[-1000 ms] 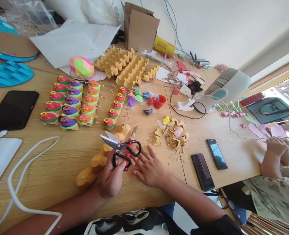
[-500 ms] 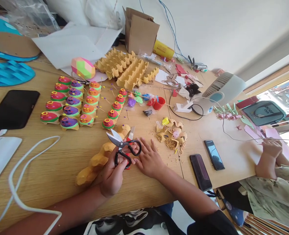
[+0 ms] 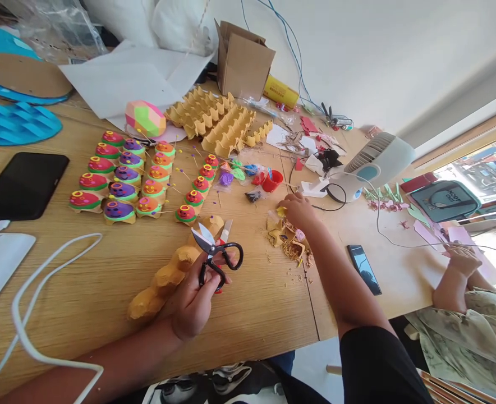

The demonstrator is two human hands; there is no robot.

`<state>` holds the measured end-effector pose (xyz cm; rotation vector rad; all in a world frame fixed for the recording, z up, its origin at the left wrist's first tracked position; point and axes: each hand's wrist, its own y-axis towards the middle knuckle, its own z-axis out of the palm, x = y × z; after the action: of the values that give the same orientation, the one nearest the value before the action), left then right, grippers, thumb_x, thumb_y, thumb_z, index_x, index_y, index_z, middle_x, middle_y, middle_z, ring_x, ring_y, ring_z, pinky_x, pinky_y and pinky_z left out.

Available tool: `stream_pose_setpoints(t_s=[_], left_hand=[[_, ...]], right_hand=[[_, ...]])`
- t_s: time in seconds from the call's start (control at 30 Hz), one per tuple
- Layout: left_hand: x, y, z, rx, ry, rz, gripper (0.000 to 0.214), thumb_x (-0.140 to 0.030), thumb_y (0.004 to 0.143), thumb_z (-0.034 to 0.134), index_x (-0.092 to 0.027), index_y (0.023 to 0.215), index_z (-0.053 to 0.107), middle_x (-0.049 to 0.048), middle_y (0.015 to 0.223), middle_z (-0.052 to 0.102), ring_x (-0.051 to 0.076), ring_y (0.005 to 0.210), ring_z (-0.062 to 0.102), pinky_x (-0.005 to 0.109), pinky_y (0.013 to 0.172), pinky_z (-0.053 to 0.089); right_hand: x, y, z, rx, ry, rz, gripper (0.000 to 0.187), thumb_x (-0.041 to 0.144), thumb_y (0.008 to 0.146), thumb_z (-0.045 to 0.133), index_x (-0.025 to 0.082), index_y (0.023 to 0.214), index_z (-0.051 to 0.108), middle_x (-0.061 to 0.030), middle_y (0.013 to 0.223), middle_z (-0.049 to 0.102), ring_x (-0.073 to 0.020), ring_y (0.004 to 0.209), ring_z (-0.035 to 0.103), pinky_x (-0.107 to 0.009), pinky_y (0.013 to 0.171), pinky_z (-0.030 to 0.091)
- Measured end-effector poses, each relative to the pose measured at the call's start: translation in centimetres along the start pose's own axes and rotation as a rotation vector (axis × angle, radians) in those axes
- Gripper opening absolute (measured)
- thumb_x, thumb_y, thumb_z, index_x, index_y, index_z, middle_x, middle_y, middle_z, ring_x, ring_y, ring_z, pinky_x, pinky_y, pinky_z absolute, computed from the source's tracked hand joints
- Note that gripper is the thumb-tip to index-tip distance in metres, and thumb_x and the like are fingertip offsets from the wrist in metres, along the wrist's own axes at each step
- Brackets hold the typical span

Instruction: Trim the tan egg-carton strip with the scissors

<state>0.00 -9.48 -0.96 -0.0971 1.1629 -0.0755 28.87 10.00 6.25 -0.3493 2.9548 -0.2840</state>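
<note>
My left hand (image 3: 195, 300) is closed around the black handles of a pair of scissors (image 3: 216, 251), blades open and pointing up-left. Under and left of that hand lies a strip of yellow egg-carton cardboard (image 3: 166, 278). A red-handled cutter (image 3: 225, 233) lies just behind the scissors. My right hand (image 3: 298, 209) is stretched out to the heap of yellow carton scraps (image 3: 288, 235), fingers curled down onto the pile; whether it grips a piece is hidden.
Rows of painted carton cups (image 3: 132, 179) stand at the middle left, egg trays (image 3: 216, 120) and a cardboard box (image 3: 243, 56) behind. A phone (image 3: 363, 268) lies by my right forearm, a black tablet (image 3: 23, 185) at left, a fan (image 3: 376, 163) at right. Another person's hand (image 3: 460, 258) rests at the far right.
My right hand left the table beside the scissors and reached forward-right onto the scrap pile. My left hand kept the scissors, tilting them slightly.
</note>
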Motion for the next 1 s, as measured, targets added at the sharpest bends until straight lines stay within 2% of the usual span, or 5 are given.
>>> stream_pose_setpoints(t_s=[0.17,0.47,0.67,0.8,1.0], left_hand=[[0.0,0.1,0.2,0.039,-0.025,0.01,0.063,-0.036,0.099,0.065,-0.027,0.16,0.05,0.0124,0.136,0.074,0.031,0.114,0.071,0.044,0.086,0.064],[0.3,-0.3,-0.5,0.024,0.014,-0.023,0.053,-0.04,0.098,0.069,-0.028,0.15,0.062,0.0111,0.138,0.073,0.029,0.102,0.074,0.044,0.086,0.065],[0.5,-0.4,-0.6,0.029,0.014,-0.039,0.056,-0.037,0.098,0.068,-0.028,0.152,0.06,0.0104,0.136,0.074,0.027,0.098,0.074,0.039,0.081,0.062],[0.2,-0.5,-0.3,0.017,0.021,-0.043,0.055,-0.035,0.099,0.067,-0.026,0.153,0.058,0.0108,0.136,0.074,0.024,0.093,0.074,0.037,0.08,0.061],[-0.2,-0.4,0.0,0.023,-0.008,-0.034,0.056,-0.037,0.099,0.067,-0.025,0.153,0.056,0.0115,0.133,0.074,0.027,0.106,0.073,0.041,0.088,0.064]], right_hand=[[-0.6,1.0,-2.3,0.009,0.09,0.012,0.025,0.013,0.096,0.067,0.02,0.117,0.077,-0.0122,0.121,0.077,-0.028,0.114,0.066,-0.039,0.093,0.05],[2.6,4.4,-3.1,-0.265,0.908,0.229,0.027,0.037,0.105,0.057,0.018,0.117,0.072,-0.0063,0.1,0.079,-0.0163,0.082,0.07,-0.03,0.077,0.055],[0.2,-0.7,-1.0,-0.307,0.618,-0.002,0.028,0.032,0.102,0.061,0.018,0.121,0.077,-0.0136,0.133,0.075,-0.026,0.126,0.067,-0.042,0.113,0.05],[-0.8,-6.1,1.3,-0.244,0.353,0.158,0.049,0.038,0.101,0.067,0.016,0.145,0.068,-0.021,0.161,0.055,-0.0359,0.151,0.05,-0.054,0.124,0.04],[8.5,-11.1,4.2,-0.187,0.158,-0.203,0.064,0.048,0.109,0.055,0.024,0.167,0.045,-0.0129,0.179,0.033,-0.0344,0.168,0.021,-0.062,0.135,0.016]])
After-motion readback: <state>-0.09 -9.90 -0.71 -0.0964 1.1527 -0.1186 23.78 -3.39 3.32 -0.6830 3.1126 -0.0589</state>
